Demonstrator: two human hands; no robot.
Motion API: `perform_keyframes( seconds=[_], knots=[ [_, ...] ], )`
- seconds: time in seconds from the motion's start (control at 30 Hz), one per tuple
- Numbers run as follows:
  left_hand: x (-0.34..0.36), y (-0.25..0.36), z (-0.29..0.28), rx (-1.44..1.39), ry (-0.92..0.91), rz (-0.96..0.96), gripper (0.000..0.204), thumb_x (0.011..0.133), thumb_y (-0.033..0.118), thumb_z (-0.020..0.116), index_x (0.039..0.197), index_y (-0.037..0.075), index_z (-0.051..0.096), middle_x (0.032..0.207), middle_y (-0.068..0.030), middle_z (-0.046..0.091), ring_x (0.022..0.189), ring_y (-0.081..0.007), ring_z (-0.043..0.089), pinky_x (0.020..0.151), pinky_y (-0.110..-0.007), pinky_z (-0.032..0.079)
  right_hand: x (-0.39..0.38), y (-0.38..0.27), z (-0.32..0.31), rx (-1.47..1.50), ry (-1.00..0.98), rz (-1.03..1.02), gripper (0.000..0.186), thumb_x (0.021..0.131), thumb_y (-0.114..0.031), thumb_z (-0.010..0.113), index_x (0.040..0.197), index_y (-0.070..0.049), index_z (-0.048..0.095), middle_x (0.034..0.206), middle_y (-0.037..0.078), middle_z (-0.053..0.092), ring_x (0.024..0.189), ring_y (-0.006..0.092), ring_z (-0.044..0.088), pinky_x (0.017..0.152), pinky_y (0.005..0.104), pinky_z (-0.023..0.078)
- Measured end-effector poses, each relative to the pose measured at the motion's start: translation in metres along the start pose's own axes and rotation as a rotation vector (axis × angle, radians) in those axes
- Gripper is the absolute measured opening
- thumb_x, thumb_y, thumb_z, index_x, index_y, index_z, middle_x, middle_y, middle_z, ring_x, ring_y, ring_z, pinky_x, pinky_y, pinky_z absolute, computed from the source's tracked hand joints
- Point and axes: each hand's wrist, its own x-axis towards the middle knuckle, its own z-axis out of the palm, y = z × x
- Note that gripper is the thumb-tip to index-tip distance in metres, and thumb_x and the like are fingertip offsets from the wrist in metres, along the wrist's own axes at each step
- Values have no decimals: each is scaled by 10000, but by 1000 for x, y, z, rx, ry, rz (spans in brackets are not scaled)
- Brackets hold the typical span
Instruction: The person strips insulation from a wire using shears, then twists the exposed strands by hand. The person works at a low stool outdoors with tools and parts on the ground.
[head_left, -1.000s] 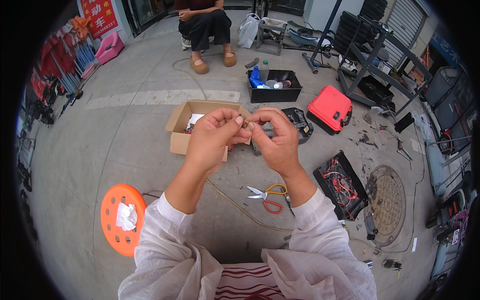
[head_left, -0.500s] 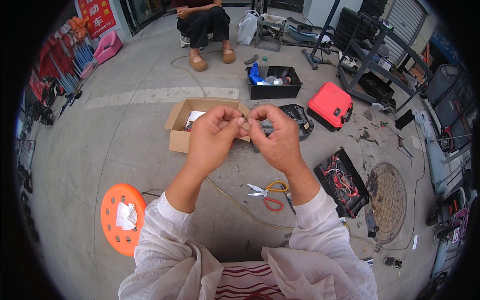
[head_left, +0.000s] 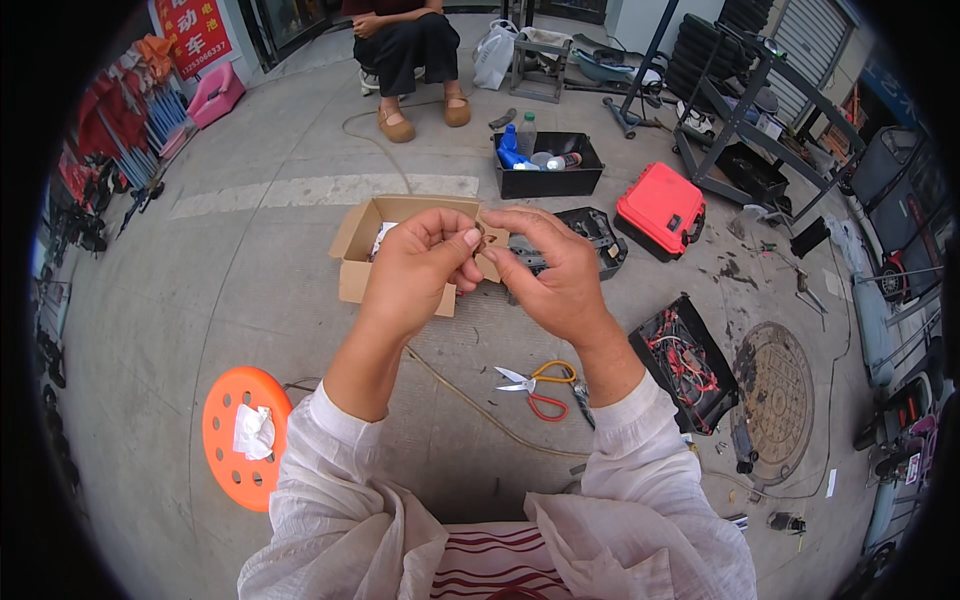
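My left hand (head_left: pixel 418 265) is closed in a pinch, thumb against curled fingers. At its fingertips is a small, thin, brownish piece (head_left: pixel 487 240), too small to name. Facing it, my right hand (head_left: pixel 550 265) has thumb and forefinger spread apart around that piece, with a gap between the tips; contact is unclear. Both hands are raised in front of an open cardboard box (head_left: pixel 357 283) and a black plastic tool case (head_left: pixel 607 262), which they partly cover. Below them on the ground lie scissors (head_left: pixel 540 378) with one orange and one red handle.
An orange stool (head_left: pixel 225 440) with white tissue stands left. Rightward are a black tray (head_left: pixel 722 408) of red wires, a red case (head_left: pixel 655 208) and a manhole cover (head_left: pixel 790 400). Beyond are a black bin (head_left: pixel 550 184) with bottles and a seated person (head_left: pixel 400 60). A hose (head_left: pixel 470 402) crosses the ground.
My right thumb and forefinger have parted from their pinch. My left hand has shifted slightly left and down, still pinching, and the small piece now shows between the hands.
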Motion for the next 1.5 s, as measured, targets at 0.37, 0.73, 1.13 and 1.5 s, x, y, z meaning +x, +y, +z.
perform_keyframes(
  seconds=[0.37, 0.73, 1.13, 1.5],
  knots=[
    [0, -5, 8, -152, 86, -22, 131, 930, 141, 594, 939, 10, 595, 728, -28, 610, 591, -74, 570, 501, -196, 459, -5, 9, 12, -213, 78, -161, 119, 782, -45, 691, 850, -36, 594, 798, 91, 628, 721, 278, 614, 644, 370, 488],
    [9, 6, -19, -351, 128, 23, 90, 951, 142, 563, 935, 54, 566, 864, -27, 604, 610, -41, 533, 479, -181, 412, -8, 13, 10, 211, 162, 255, 91, 849, -65, 669, 888, -1, 618, 793, 50, 670, 715, 118, 622, 653, 264, 489],
    [0, 3, -5, 160, -59, 9, 241, 937, 166, 608, 1088, -21, 617, 1008, -74, 653, 942, -135, 603, 850, -267, 472, -6, 6, 9, 67, 59, 207, 93, 835, -61, 668, 883, -11, 607, 798, 58, 656, 706, 164, 630, 631, 295, 488],
    [2, 2, -9, 1308, 71, 1079, 45, 748, 59, 670, 772, 78, 637, 768, -50, 604, 788, -187, 596, 862, -370, 484, -12, 14, 16, 741, -101, 814, 87, 865, -65, 603, 802, -15, 569, 692, 13, 579, 555, 95, 521, 509, 270, 447]
  ],
)
